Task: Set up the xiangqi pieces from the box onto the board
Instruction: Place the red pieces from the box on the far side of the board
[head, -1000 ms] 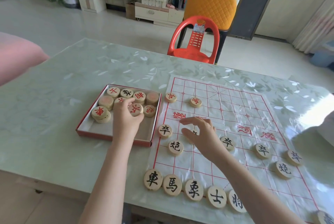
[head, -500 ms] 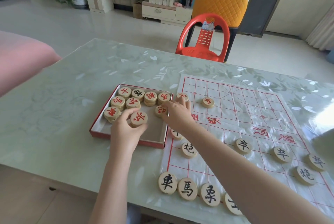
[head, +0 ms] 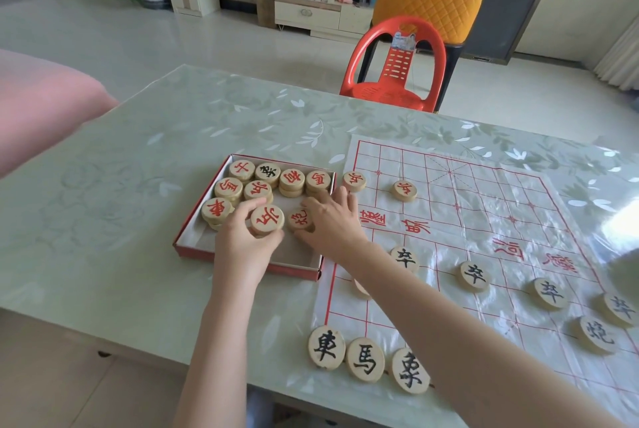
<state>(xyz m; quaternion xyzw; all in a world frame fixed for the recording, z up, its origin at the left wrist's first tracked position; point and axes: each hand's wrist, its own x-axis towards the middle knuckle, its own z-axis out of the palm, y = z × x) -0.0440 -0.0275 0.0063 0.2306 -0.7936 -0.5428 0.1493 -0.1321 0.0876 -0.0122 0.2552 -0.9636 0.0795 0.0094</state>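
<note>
Movement was recorded in both hands. Left hand (head: 242, 244) was found pinching a red soldier piece (head: 267, 219) between thumb and curled fingers. The piece appeared lifted off the floor of the box (head: 297, 271), whereas a second ago this hand was only reaching among the pieces there. Right hand (head: 332, 222) had left the board (head: 484, 206), where it hovered a second ago, and crossed into the box. It lay just right of the left hand, thumb against a red cannon piece (head: 298, 218). Its fingers lay fairly straight, and whether they had taken hold of that piece could not be told. Remaining red pieces (head: 292, 180) (some stacked) sat just beyond both hands' fingertips. One placed red soldier (head: 354, 181) stood on the board just past the right hand's fingertips.

Judgement: black pieces (head: 473, 276), nearer than the right hand, looked largely set out, while red's side was barely begun. Both hands were now drawing from the box, so the held soldier should go to the board next.
</note>
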